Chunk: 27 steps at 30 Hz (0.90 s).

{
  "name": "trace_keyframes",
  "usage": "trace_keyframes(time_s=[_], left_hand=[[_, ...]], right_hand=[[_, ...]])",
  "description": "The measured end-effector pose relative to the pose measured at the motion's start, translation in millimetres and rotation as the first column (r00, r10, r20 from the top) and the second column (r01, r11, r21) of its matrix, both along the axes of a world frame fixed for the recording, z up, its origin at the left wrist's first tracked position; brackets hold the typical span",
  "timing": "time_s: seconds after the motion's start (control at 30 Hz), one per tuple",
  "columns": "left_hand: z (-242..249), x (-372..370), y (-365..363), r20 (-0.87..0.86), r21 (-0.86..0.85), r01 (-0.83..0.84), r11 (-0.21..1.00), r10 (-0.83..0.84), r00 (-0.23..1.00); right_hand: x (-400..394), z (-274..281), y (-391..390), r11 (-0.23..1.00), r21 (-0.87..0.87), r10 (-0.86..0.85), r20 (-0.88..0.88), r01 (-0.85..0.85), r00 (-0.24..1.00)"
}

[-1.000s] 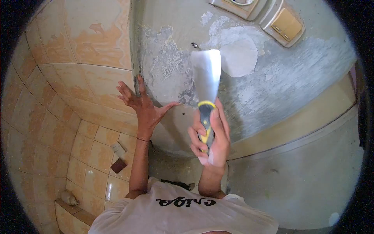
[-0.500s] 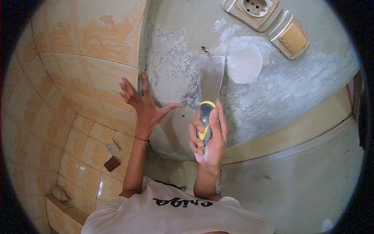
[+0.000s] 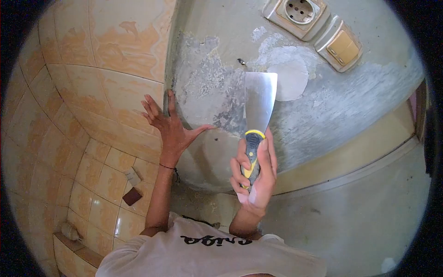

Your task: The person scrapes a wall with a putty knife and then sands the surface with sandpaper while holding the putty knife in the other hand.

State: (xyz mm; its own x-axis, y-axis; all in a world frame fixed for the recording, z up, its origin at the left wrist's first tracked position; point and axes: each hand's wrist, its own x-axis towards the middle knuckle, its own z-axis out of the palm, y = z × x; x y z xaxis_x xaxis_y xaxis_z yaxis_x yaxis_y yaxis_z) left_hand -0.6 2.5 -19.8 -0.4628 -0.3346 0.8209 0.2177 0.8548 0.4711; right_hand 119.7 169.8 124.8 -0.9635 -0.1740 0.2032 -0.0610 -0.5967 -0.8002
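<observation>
My right hand (image 3: 254,173) is wrapped round the black and yellow handle of a putty knife (image 3: 260,99), whose wide metal blade points up the wall. The blade's upper right edge overlaps the round white patch (image 3: 291,74) in view. Rough, flaked plaster (image 3: 207,78) lies left of the blade. My left hand (image 3: 173,129) is spread with its fingers apart near the corner where the grey wall meets the tiles, and it holds nothing. A small dark hole or plug (image 3: 241,61) shows just above the blade.
A wall socket (image 3: 300,11) and a double switch (image 3: 342,47) are at the upper right. Patterned tiles (image 3: 124,37) cover the left wall. Below them, a dark red block (image 3: 132,196) and a pale piece (image 3: 133,176) lie on the tiled surface. A ledge (image 3: 78,249) stands lower left.
My right hand and the putty knife have moved right and slightly down. The blade now looks brighter and overlaps the white patch's left side. My left hand has stayed in about the same place.
</observation>
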Motion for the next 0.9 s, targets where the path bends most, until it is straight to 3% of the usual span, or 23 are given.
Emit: trace_keyframes(time_s=[0.07, 0.2, 0.4, 0.5, 0.6, 0.73, 0.8, 0.9], left_hand=[[1.3, 2.2, 0.9, 0.056, 0.024, 0.006, 1.0, -0.007, 0.998], [-0.7, -0.8, 1.7, 0.043, 0.018, 0.006, 1.0, -0.007, 0.999], [-0.6, -1.1, 2.0, 0.009, -0.004, 0.005, 1.0, -0.005, 1.0], [0.0, -0.5, 2.9, -0.007, 0.016, 0.004, 1.0, -0.004, 1.0], [1.3, -1.0, 0.8, -0.007, -0.001, -0.002, 1.0, 0.002, 1.0], [-0.2, -1.5, -0.1, -0.003, -0.009, -0.011, 1.0, 0.011, 1.0], [-0.5, -1.1, 2.0, 0.009, -0.011, -0.008, 1.0, 0.008, 1.0], [-0.1, 0.6, 0.7, 0.01, -0.024, -0.002, 1.0, 0.003, 1.0]], right_hand=[[-10.2, -4.8, -5.3, 0.995, 0.05, -0.084, 0.049, 0.082, 0.995], [-8.8, -8.9, -3.3, 0.999, 0.036, -0.023, 0.043, 0.021, 0.999], [-14.2, -5.0, -6.4, 0.998, 0.016, -0.06, 0.024, 0.059, 0.998], [-17.4, -5.1, -12.3, 0.994, 0.105, -0.001, -0.003, 0.001, 1.0], [4.5, -2.8, -2.9, 1.0, 0.011, 0.0, -0.023, 0.0, 1.0], [-13.9, -11.0, -10.2, 0.99, 0.102, -0.106, 0.039, 0.102, 0.994], [-14.1, -17.1, -10.6, 0.981, 0.144, -0.127, -0.016, 0.128, 0.992], [-1.7, -9.8, -6.5, 0.997, 0.066, -0.043, 0.048, 0.04, 0.998]])
